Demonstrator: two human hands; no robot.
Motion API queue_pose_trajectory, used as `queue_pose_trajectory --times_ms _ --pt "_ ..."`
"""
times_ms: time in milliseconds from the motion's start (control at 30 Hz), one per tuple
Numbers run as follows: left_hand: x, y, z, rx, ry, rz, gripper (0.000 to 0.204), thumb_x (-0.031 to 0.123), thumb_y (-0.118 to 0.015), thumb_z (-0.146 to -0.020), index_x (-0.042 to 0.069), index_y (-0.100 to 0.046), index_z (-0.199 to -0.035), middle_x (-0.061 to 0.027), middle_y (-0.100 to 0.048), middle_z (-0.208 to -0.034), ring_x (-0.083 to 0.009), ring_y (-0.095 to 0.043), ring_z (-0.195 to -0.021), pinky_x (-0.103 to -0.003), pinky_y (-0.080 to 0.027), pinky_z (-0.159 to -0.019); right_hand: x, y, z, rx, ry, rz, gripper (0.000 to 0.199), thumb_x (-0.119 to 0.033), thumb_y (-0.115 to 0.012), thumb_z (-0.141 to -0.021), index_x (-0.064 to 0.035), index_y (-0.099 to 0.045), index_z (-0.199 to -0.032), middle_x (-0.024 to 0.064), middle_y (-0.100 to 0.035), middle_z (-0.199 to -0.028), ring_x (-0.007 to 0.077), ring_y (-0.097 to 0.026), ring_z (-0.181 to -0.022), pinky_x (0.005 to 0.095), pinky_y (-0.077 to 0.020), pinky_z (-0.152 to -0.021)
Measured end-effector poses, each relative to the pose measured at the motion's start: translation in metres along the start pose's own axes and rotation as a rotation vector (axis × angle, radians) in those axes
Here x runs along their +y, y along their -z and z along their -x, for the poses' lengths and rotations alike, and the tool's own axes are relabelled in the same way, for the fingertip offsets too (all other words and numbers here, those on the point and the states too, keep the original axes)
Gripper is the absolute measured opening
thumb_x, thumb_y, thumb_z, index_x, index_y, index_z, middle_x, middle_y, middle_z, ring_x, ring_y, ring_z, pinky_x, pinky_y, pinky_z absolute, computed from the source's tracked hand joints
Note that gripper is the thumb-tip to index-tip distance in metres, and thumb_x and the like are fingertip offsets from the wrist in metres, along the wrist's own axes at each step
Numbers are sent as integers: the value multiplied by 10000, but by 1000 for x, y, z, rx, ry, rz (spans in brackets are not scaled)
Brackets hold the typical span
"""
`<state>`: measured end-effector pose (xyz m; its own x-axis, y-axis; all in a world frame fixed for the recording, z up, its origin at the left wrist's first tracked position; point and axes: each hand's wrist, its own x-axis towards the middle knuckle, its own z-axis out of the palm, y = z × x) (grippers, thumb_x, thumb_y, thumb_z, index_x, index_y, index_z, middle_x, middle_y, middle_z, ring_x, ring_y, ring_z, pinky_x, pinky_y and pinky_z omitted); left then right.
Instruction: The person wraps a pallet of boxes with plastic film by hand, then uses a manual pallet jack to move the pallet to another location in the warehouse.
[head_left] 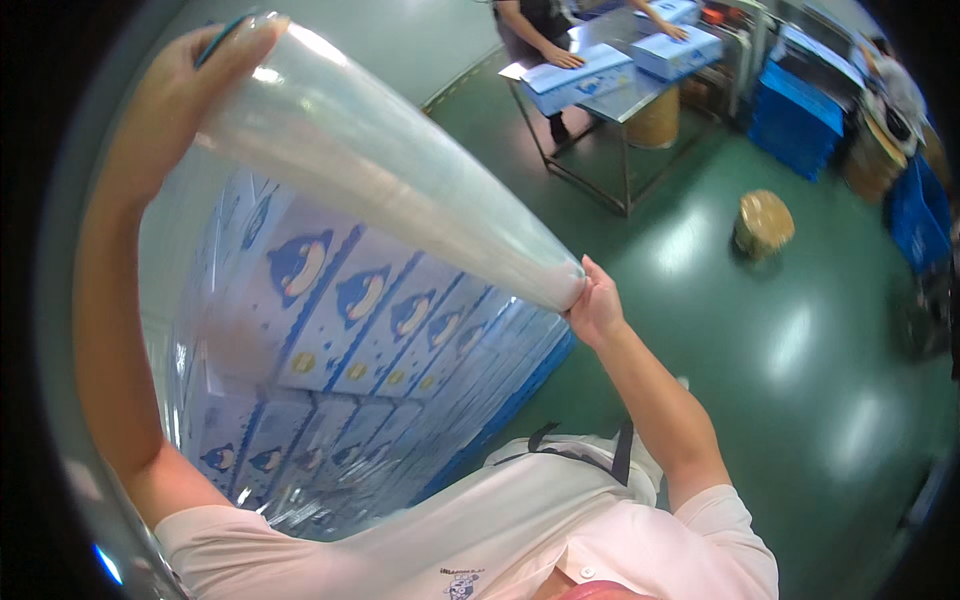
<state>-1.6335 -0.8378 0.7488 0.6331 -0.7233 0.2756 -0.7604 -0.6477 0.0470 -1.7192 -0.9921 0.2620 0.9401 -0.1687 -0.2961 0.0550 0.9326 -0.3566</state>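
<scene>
A wide roll of clear stretch film [400, 165] slants across the view from upper left to centre right. My left hand [190, 85] is closed on its far upper end, with the arm raised high. At the lower end, my right hand [597, 308] grips the roll's tip, fingers wrapped round it. Under the roll stands a stack of white and blue boxes [350, 300] printed with cartoon sea animals. Shiny film covers the stack, and the roll hides part of its top.
A blue edge [545, 365] runs along the stack's base. Ahead, a person's hand [563, 58] rests on a box on a metal table [610, 105]. A round tan stool-like object [765, 222] stands on the green floor. Blue bins [797, 120] sit at the right.
</scene>
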Motion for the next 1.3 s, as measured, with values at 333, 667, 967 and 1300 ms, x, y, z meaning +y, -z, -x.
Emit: queue_pose_trajectory --times_ms 333,667,967,1300 --pt "-80 -88 -259 43 439 -48 556 586 -595 -858 47 -650 -981 -47 -637 -820 -114 -615 -782 -260 -485 -758 -176 -26 -305 -58 -320 197 467 -463 -402 -963 -95 -588 -1182 41 -615 -1218 201 -528 -1130 385 -309 -974" --pt "-282 -156 -400 -33 935 -195 442 491 -589 -907 51 -625 -899 19 -592 -776 -58 -545 -743 -212 -426 -724 -91 -108 -629 -215 -722 311 415 -403 -367 -984 -116 -582 -1194 42 -612 -1225 222 -544 -1139 420 -353 -991" --pt "-515 -196 -538 -40 1105 -259 443 478 -572 -923 44 -647 -972 18 -605 -802 -57 -558 -754 -218 -429 -695 -18 -211 -902 -318 -854 273 408 -354 -368 -996 -75 -575 -1208 76 -618 -1200 238 -545 -1128 435 -344 -1009" --pt "-785 -206 -628 100 1307 -430 554 524 -613 -865 31 -631 -1117 -102 -664 -956 -207 -631 -890 -352 -472 -833 106 -389 -1189 -430 -1087 500 369 -377 -382 -996 -106 -558 -1174 43 -601 -1196 193 -542 -1079 386 -363 -925"
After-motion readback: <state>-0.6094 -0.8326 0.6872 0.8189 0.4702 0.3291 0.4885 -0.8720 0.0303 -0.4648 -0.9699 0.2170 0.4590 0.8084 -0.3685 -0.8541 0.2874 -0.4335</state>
